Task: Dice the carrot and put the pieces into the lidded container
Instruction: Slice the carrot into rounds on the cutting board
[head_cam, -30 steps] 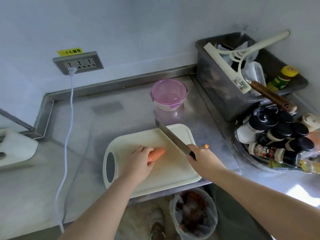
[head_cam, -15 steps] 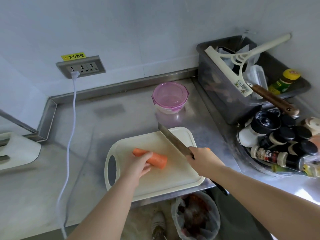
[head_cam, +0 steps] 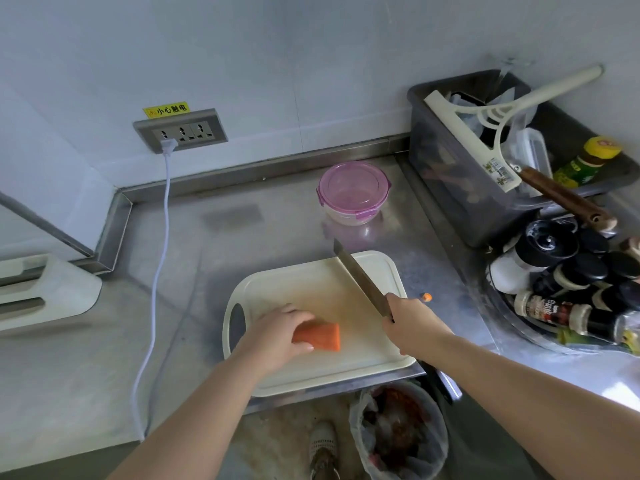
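One piece of carrot [head_cam: 320,337] lies on the white cutting board [head_cam: 311,282]. Your left hand [head_cam: 277,336] now holds it from its left end, fingers and thumb curled around it, and the cut end points right toward the knife [head_cam: 360,278]. Half a second ago the carrot lay across the board with both ends free and your hand was only at its near side. Now the hand has moved over it and only the short right part shows, so the piece looks fixed for cutting. Your right hand [head_cam: 412,327] is closed around the knife handle, and the blade stays lifted over the right side of the board, slanted away from you toward the container [head_cam: 353,192], apart from the carrot. I judge that the dicing is only at its start: no small pieces lie on the board, and one small orange bit [head_cam: 427,297] lies on the table [head_cam: 242,237] just beside the board's right edge. The container stands on the table behind the board with its pink lid on, so you must open it before anything goes in. Keep your left fingertips back from the cut end.
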`<state>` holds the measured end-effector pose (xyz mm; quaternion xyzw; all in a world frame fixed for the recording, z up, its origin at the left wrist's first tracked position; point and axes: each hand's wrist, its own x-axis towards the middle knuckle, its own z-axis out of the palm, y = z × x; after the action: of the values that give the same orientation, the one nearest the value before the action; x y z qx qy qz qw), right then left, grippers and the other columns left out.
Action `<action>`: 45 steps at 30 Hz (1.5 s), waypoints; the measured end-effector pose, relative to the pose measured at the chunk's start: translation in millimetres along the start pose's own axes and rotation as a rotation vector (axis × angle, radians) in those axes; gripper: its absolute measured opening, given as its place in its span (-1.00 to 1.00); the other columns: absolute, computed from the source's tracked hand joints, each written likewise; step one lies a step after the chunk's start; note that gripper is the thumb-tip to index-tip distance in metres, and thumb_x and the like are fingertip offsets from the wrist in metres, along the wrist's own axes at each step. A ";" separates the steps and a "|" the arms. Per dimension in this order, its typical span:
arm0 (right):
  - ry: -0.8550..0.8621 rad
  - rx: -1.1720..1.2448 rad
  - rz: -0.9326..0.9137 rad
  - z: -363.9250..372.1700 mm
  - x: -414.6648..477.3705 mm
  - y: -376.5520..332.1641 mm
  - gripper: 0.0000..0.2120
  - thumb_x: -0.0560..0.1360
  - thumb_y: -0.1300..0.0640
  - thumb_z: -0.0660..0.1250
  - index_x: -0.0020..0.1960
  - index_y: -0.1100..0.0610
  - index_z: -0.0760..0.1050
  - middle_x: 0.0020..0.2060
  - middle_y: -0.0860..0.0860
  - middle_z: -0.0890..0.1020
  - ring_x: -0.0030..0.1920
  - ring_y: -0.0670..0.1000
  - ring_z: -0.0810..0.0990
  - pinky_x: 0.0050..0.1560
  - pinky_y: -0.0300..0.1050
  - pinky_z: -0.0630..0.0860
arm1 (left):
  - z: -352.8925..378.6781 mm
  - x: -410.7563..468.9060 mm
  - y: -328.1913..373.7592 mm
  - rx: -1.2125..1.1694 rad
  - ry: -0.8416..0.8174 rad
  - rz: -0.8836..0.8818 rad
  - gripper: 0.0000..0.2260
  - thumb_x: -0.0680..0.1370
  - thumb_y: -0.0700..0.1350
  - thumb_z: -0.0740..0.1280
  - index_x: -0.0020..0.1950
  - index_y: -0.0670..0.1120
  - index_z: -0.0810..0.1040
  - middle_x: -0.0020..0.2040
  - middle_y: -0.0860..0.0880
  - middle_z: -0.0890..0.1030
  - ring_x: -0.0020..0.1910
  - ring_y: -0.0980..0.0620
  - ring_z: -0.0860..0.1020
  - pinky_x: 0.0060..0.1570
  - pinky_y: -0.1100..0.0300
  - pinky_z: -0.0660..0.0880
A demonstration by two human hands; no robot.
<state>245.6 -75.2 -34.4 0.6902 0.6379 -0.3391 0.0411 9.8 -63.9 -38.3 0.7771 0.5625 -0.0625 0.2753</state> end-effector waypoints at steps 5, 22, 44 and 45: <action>0.029 -0.053 0.010 2.1 3.9 -4.9 -0.85 0.61 0.21 0.01 0.14 0.14 0.28 -0.27 0.05 0.49 -0.33 0.09 0.54 -0.24 0.03 0.59 | 7.6 5.0 9.5 -0.036 0.067 0.024 -0.60 0.58 -0.01 0.29 0.41 0.03 0.37 0.32 0.04 0.44 0.22 0.04 0.47 0.18 0.17 0.40; 0.212 -0.132 -0.090 -7.9 -8.2 4.7 -0.78 0.64 0.17 -0.01 0.25 0.14 0.27 -0.41 0.02 0.37 -0.45 0.04 0.36 -0.52 -0.15 0.19 | 25.7 28.2 47.6 -0.230 0.318 -0.110 -0.65 0.55 0.06 0.29 0.34 0.07 0.42 0.22 0.05 0.52 0.12 -0.02 0.53 0.04 0.11 0.48; 0.091 -0.387 -0.156 -3.6 -47.1 -18.4 -0.54 0.55 0.33 0.14 0.40 0.08 0.18 -0.08 0.04 0.51 -0.43 -0.01 0.36 -0.40 -0.14 0.40 | 25.1 26.7 55.9 -0.216 0.304 -0.181 -0.68 0.54 0.03 0.31 0.30 0.06 0.44 0.22 0.05 0.52 0.15 -0.04 0.53 0.02 0.08 0.50; 0.088 -0.393 -0.146 -2.8 -47.3 -19.3 -0.53 0.54 0.34 0.15 0.40 0.09 0.16 -0.16 0.03 0.48 -0.43 -0.01 0.37 -0.40 -0.13 0.40 | 25.7 26.5 56.4 -0.214 0.307 -0.182 -0.68 0.55 0.03 0.31 0.29 0.06 0.44 0.22 0.05 0.52 0.15 -0.05 0.53 0.01 0.08 0.50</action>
<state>231.4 -110.6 -0.4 0.6351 0.7411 -0.1800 0.1223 76.1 -66.7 -50.5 0.6899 0.6691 0.0919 0.2604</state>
